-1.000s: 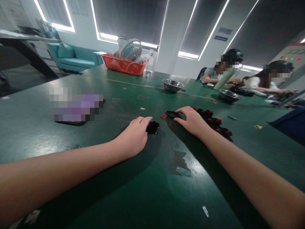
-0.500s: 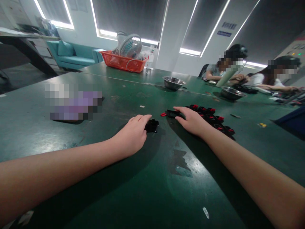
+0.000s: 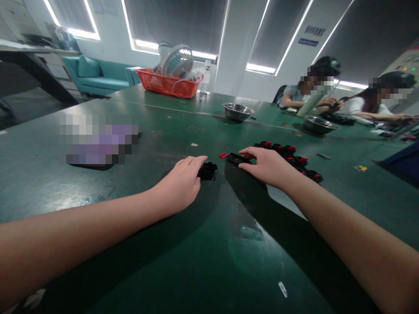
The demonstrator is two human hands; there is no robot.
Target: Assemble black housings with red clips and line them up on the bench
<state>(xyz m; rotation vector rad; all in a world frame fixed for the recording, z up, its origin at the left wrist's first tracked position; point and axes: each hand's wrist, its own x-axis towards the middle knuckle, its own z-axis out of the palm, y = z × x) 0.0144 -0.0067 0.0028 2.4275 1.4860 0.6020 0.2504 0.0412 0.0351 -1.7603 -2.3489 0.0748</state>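
Note:
My left hand (image 3: pixel 183 185) is closed around one end of a black plastic part (image 3: pixel 208 171), low over the green table. The far end of this part sticks out past the fingertips; the rest is hidden by the hand. My right hand (image 3: pixel 266 166) has its thumb and fingers on either side of a longer black plastic part (image 3: pixel 238 158), gripping its right end. Just left of that part lies a small red piece (image 3: pixel 224 155). Behind my right hand, several black parts with red pieces (image 3: pixel 290 150) sit in rows, partly covered by the hand.
A metal bowl (image 3: pixel 238 112) stands at the back, another bowl (image 3: pixel 319 125) farther right. An orange basket (image 3: pixel 166 83) holds a fan. On the left lies a blurred purple object (image 3: pixel 104 146). Two people sit at the far right. Small scraps dot the green table (image 3: pixel 183 270).
My right hand has shifted slightly, and its black part is turned a little, with more of its top side showing. The left hand keeps its hold, almost unmoved.

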